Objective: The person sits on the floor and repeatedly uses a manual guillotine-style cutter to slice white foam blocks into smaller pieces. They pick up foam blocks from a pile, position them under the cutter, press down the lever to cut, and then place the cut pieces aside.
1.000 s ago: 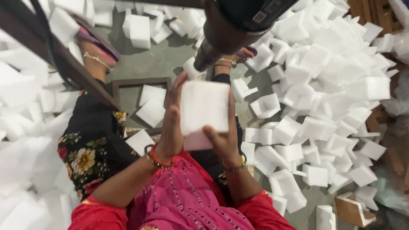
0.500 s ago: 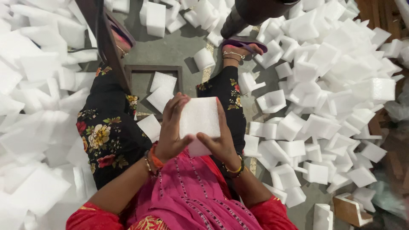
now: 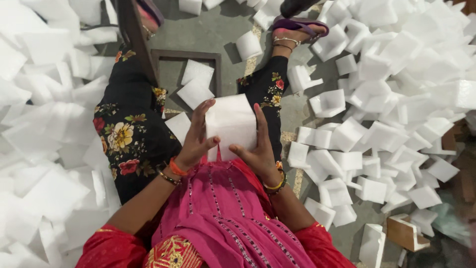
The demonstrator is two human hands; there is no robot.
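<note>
Seated among scattered foam pieces [image 3: 396, 99], a person's left hand [image 3: 196, 141] and right hand [image 3: 258, 151] both grasp one white foam block [image 3: 230, 124]; handling underway; steady two-sided grip needed.

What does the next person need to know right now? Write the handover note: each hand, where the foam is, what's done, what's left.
Left hand: holding the left side of a white foam block, fingers spread up its edge.
Right hand: holding the block's right side, fingers along its edge.
Foam block: held upright over the lap, between the knees.
Around: loose white foam pieces piled on the floor on both sides; a dark square frame on the floor ahead with two foam squares inside it.
Done: one block picked up and in both hands.
Left: the block has not been set down; the piles remain unsorted.
</note>
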